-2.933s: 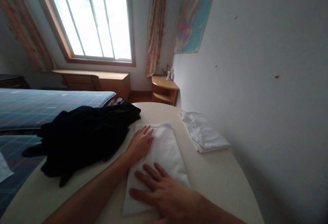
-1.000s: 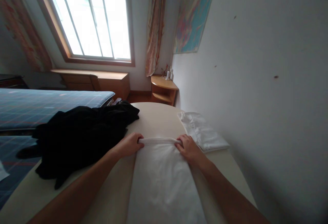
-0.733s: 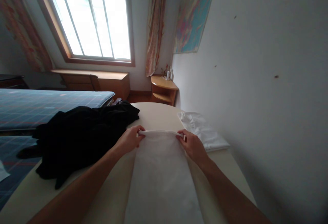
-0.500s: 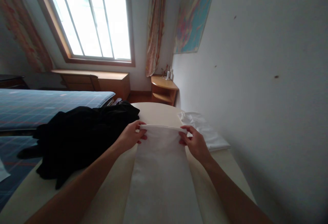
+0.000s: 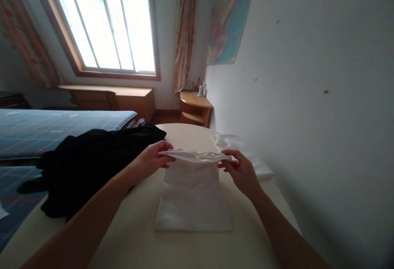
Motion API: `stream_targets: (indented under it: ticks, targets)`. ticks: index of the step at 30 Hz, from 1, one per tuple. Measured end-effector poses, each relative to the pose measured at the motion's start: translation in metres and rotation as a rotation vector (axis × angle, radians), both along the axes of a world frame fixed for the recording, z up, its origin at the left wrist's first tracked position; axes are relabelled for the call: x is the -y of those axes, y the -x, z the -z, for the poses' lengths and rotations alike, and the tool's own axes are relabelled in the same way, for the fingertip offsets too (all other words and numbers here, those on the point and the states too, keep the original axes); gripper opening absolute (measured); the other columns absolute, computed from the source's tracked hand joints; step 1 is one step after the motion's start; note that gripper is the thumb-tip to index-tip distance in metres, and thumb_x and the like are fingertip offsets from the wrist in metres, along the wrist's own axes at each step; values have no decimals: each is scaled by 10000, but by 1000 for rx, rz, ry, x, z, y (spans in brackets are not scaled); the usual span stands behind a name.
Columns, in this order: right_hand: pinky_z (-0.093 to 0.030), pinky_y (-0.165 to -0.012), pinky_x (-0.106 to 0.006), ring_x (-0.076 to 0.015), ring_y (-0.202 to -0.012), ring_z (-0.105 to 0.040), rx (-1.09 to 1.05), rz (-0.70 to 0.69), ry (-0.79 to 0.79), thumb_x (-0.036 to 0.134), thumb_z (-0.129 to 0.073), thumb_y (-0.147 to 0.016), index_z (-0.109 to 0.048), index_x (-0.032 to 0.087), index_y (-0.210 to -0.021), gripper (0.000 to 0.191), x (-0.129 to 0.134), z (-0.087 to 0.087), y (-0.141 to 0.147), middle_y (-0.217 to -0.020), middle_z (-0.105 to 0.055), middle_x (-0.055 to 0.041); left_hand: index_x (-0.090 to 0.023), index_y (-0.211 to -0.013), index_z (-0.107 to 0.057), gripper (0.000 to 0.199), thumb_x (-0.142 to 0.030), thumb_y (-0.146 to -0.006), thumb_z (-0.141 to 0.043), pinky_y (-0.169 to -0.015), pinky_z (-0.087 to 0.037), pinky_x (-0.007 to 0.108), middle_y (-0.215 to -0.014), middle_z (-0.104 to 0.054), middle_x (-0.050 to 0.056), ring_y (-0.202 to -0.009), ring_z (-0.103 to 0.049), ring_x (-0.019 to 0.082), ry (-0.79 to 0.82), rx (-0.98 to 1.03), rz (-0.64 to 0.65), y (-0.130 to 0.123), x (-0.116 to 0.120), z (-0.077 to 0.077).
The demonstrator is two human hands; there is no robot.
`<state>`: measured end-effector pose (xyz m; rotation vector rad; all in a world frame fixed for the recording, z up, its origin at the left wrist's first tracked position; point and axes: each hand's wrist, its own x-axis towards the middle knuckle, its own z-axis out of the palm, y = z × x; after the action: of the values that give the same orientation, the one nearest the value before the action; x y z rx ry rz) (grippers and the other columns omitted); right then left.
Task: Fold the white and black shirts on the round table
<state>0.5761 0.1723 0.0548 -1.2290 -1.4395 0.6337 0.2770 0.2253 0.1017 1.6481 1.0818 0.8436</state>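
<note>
A white cloth (image 5: pixel 193 197) lies in a folded strip on the cream table (image 5: pixel 181 131), its near edge straight and flat. Its far end is lifted, with gathered layers showing along the top. My left hand (image 5: pixel 152 159) pinches the left corner of that end between thumb and fingers. At the right corner, my right hand (image 5: pixel 240 170) grips the same end in the same way. Both hands are level with each other, just above the table.
A black garment (image 5: pixel 92 166) is heaped on the table's left side. Another folded white cloth (image 5: pixel 261 166) lies at the right, near the wall. Beyond are a bed with a blue checked mattress (image 5: pixel 61 131), a corner shelf (image 5: pixel 197 100) and a desk (image 5: pixel 135 92).
The cloth's near part, which ran out of the bottom of the view, now ends mid-table. Layers are gathered at the held end, and my hands are slightly farther apart.
</note>
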Motion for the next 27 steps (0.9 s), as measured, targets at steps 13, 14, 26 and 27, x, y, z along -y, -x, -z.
stream_targets:
  ticks: [13, 14, 26, 27]
  targets:
    - [-405, -579, -221, -105, -592, -472, 566, -414, -43, 201, -672, -709, -713, 212, -954, 249, 40, -34, -9, -700, -598, 30, -228, -930, -667, 241, -381, -744, -686, -542, -373, 201, -686, -610, -45, -614, -540, 138, -38, -621, 436, 24, 39, -32]
    - [-405, -579, -213, -102, -596, -477, 561, -450, 20, 181, -667, -696, -720, 209, -965, 276, 42, -35, -6, -695, -586, 34, -230, -928, -669, 237, -373, -741, -688, -535, -372, 202, -683, -612, -46, -607, -541, 139, -34, -651, 464, 22, 41, -31]
    - [-356, -534, -193, -89, -585, -496, 698, -615, 521, 246, -783, -626, -774, 173, -858, 244, 48, -32, 2, -656, -597, 47, -236, -933, -720, 327, -296, -628, -823, -545, -357, 208, -736, -619, -43, -634, -557, 129, -29, -924, 619, -1, 56, -17]
    - [-351, -528, -198, -88, -575, -491, 696, -627, 533, 309, -782, -664, -768, 164, -819, 213, 48, -32, 1, -643, -598, 42, -235, -935, -721, 355, -333, -615, -838, -549, -370, 211, -747, -628, -38, -639, -564, 134, 4, -911, 637, 0, 54, -17]
